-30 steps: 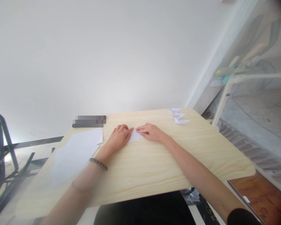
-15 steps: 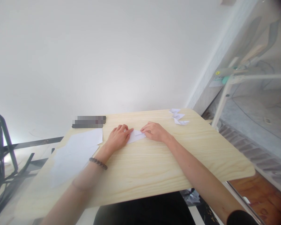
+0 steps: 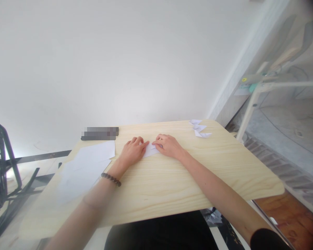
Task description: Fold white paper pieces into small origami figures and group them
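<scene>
Small folded paper under 2 hands: a skewed crease is the main risk

The folded paper (image 3: 149, 152) lies on the table (image 3: 187, 180), toward the middle of the far edge. The left hand (image 3: 132, 151) presses its left end, fingers curled and thumb beside them; the right hand (image 3: 169, 146) has fingertips gathered over a narrow flap at the other end. Each grip looks nearly closed, but I cannot tell whether either pinches the paper or only pins it down.

The likeliest fault, I judge, is a crooked fold: if the left hand let up while the right pressed, the paper could pivot on the smooth wood and the flap would set off line. Too hard a pull between the 2 hands might tear it. The left forearm, with its bracelet (image 3: 111, 179), passes over the loose sheets (image 3: 96, 152) near the left edge, so a sweep of that arm could drag or crumple them. The pointed paper pieces (image 3: 200, 128) by the far right corner sit well apart, at little risk.

No brand or writing can be read. The dark object (image 3: 100, 133) at the far left corner is pixelated, and the papers show no legible marks.
</scene>
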{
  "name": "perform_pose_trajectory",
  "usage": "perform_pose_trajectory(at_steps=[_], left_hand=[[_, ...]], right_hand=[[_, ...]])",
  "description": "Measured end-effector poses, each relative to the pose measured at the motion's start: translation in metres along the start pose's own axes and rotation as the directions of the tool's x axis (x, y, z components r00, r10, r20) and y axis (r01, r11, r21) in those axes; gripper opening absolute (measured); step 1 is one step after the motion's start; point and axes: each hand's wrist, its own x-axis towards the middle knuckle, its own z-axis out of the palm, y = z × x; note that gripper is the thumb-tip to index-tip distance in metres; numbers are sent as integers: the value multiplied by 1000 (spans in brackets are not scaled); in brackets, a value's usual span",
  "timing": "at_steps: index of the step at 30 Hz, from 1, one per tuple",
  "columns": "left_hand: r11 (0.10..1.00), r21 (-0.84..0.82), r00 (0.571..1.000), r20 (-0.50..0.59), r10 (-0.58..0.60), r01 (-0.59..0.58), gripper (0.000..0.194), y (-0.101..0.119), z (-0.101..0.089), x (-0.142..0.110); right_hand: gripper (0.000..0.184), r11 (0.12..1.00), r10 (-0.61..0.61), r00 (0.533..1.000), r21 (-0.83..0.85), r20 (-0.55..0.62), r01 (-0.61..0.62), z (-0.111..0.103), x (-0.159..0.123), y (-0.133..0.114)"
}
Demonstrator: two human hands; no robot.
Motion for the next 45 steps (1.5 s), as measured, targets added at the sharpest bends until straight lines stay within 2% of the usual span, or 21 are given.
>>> perform_pose_trajectory(at_steps=[11,26,32,35,40,45], left_hand=[[1000,13,1000,-2,-17,17,33,1,0,0],[999,-33,999,-28,-33,32,32,1,-1,0],[977,-202,994,-62,-87,72,30,-9,7,-1],[944,-320,992,-68,-108,81,28,-15,13,0],[887,-452,991,-47,-125,90,25,-21,20,3],[849,-522,991,-40,-125,86,22,-20,16,3]], right_hand=[[24,998,26,1000,-64,0,-26,-6,0,9],[24,995,-19,1000,-99,-4,18,-12,-4,12],[14,998,56,997,-12,-50,-57,-5,-5,3],[17,996,76,996,52,-49,-74,-2,-5,-1],[22,992,25,1000,122,-18,-22,5,-4,-5],[20,984,-30,999,174,-29,35,6,-2,-8]])
